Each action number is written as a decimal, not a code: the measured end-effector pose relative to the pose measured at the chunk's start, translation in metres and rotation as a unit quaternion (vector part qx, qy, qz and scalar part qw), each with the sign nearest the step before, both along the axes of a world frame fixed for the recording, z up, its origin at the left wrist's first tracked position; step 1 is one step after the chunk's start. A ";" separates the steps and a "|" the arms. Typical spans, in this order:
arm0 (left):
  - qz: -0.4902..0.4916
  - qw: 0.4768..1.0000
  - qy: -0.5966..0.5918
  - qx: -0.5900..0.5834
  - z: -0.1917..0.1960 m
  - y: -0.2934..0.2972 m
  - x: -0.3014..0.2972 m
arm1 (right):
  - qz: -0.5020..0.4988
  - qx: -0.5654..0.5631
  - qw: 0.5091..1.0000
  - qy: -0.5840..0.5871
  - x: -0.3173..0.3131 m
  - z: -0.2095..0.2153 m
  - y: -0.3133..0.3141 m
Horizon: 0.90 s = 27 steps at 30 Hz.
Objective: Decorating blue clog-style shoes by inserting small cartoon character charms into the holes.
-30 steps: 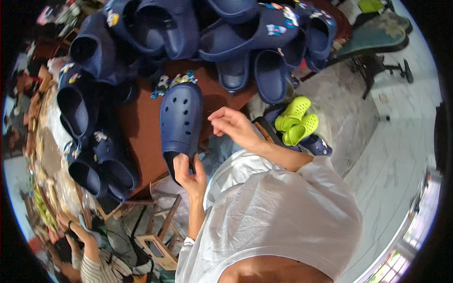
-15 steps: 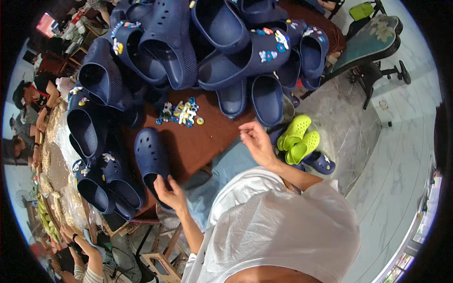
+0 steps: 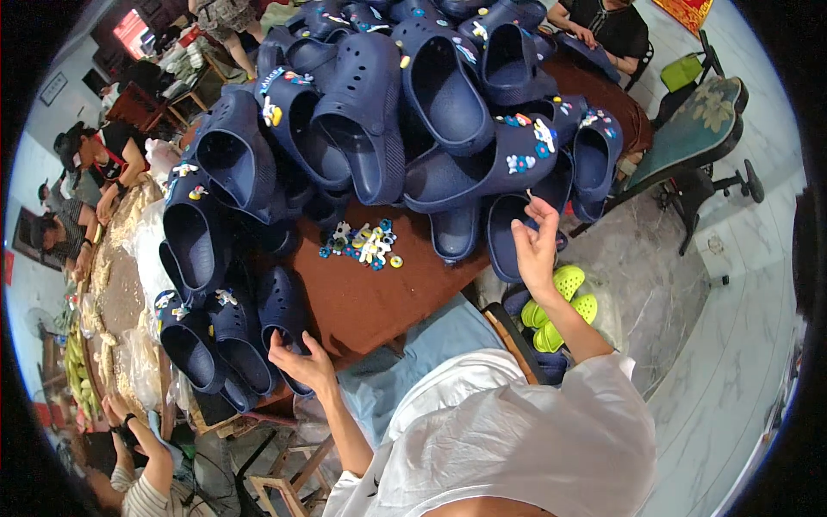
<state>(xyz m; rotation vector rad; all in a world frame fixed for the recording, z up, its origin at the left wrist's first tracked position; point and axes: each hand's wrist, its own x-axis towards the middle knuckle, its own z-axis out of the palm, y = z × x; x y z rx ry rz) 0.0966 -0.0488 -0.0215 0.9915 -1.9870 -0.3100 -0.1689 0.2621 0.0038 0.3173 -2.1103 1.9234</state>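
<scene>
Brown table (image 3: 366,310), centre; loose charms (image 3: 372,248) piled there, unattached | clogs already charm-bearing (image 3: 491,146), upper frame; navy clog (image 3: 282,302), lower left, visible holes unfilled | left hand (image 3: 306,366) loosely spread at its heel; right hand (image 3: 537,250), centre right, curled, any pinch indiscernible

From head height, one wide fisheye view looks down and forward, near the brown tabletop (image 3: 379,302).

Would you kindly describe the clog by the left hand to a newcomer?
At the near-left corner of the brown table sit navy clogs. Take the rightmost clog, by the left hand; unlike its left neighbour, its upper shows no charms.
</scene>
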 end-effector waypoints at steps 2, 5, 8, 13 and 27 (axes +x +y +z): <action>-0.007 0.999 0.025 0.038 0.030 0.020 -0.017 | -0.010 0.000 1.000 0.008 -0.007 0.012 -0.009; -0.149 0.987 0.052 0.031 0.056 0.038 -0.055 | -0.008 -0.005 1.000 -0.007 -0.017 0.023 -0.019; -0.292 0.955 0.042 -0.011 0.090 0.062 -0.105 | -0.007 -0.075 0.994 -0.077 -0.023 0.033 -0.039; -0.378 0.924 0.049 -0.043 0.115 0.086 -0.179 | 0.022 -0.169 0.981 -0.097 -0.015 0.051 -0.059; -0.349 0.932 -0.008 -0.099 0.121 0.095 -0.253 | -0.066 -0.163 0.983 -0.060 -0.034 0.040 -0.084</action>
